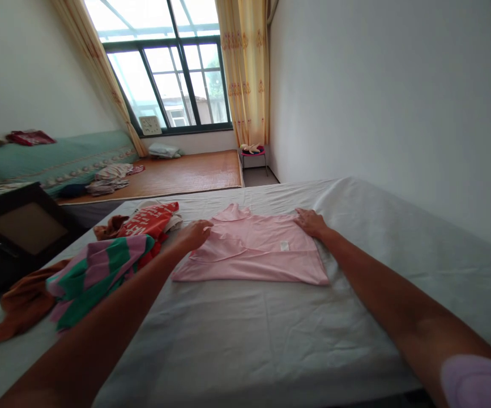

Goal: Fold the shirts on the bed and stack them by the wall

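Your pink garment (253, 258) lies folded flat across the middle of the white sheet (237, 340). Your left hand (196, 234) is at its left side, fingers drawn together on a pinch of the cloth; the thumb is hard to make out. Your right hand (312, 222) lies at the far right corner, fingers curled over the edge; you can't tell whether they grip the cloth or only press it. A pale tag (285, 246) shows on the right part, its print too small to read. To the left, your forearm hides part of the clothes pile, where a striped garment (101, 269) partly covers a red garment (154, 220). Your lilac sleeve (478, 381) is cut off at the near right.
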Demonstrator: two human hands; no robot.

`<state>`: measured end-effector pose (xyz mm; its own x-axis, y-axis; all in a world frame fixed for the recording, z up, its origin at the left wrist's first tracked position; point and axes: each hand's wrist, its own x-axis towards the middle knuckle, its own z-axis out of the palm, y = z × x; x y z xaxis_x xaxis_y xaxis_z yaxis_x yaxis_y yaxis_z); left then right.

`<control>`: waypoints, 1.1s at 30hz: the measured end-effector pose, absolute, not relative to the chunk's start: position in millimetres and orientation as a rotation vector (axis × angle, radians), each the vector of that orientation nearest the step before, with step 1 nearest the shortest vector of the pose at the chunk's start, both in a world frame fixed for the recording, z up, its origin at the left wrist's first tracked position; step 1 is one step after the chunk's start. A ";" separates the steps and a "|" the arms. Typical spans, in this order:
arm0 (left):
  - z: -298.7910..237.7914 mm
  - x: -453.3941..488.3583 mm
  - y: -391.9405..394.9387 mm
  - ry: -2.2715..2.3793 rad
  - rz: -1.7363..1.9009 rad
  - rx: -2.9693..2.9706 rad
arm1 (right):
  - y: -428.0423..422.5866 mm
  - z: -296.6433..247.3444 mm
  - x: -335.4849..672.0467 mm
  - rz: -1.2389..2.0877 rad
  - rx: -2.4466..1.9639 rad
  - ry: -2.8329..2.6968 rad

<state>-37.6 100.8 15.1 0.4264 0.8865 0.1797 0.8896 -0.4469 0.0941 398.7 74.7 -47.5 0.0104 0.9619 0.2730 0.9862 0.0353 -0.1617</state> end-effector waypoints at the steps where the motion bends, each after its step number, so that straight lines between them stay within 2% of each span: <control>1: 19.1 -32.9 115.9 -1.682 -0.318 -2.646 | 76.4 -51.1 399.0 -0.119 -1.991 -1.968; 9: 4.6 19.9 218.2 -1.919 -0.413 -2.671 | 76.9 -52.6 401.2 0.015 -1.739 -1.890; 17: -7.3 48.2 238.2 -1.959 -0.573 -2.692 | 71.7 -45.8 394.9 0.314 -1.684 -1.726; 22: 12.3 38.7 222.9 -1.941 -0.673 -2.806 | 67.1 -39.0 396.6 0.611 -1.421 -1.582; 27: 28.4 6.6 177.6 -1.790 -1.430 -2.862 | 48.1 -12.5 401.7 0.866 -1.157 -1.533; 29: 24.2 -12.6 149.4 -1.711 -1.599 -2.886 | 38.2 -1.3 407.4 0.988 -1.109 -1.635; 33: -0.7 -46.6 94.0 -1.697 -1.357 -3.016 | 23.3 8.1 415.1 1.337 -1.112 -2.014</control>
